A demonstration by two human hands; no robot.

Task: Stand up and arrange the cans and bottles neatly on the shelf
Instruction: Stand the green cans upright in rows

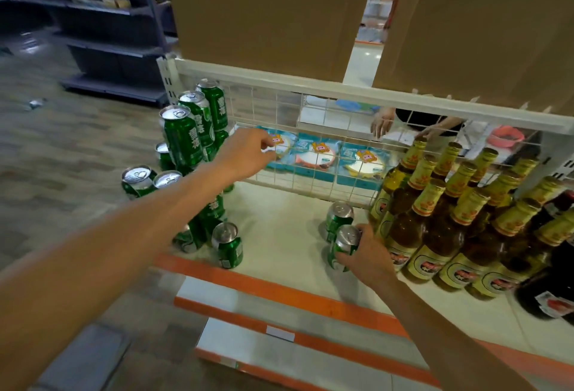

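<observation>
Green cans stand stacked in tiers at the shelf's left end [181,139]. One more green can [228,246] stands alone near the orange front edge. My left hand [245,154] reaches over the stack toward the wire back panel, fingers loosely curled, holding nothing. My right hand [365,254] grips a green can [343,248] standing on the white shelf [279,235]; another green can [338,218] stands just behind it. Amber bottles with gold caps [435,223] stand in rows to the right, close to my right hand.
A white wire grid panel [310,148] backs the shelf; blue packages and another person's hands show through it. Brown cardboard boxes [264,12] sit on the shelf above. Dark red bottles [556,282] stand at far right. Lower orange-edged shelves jut out below.
</observation>
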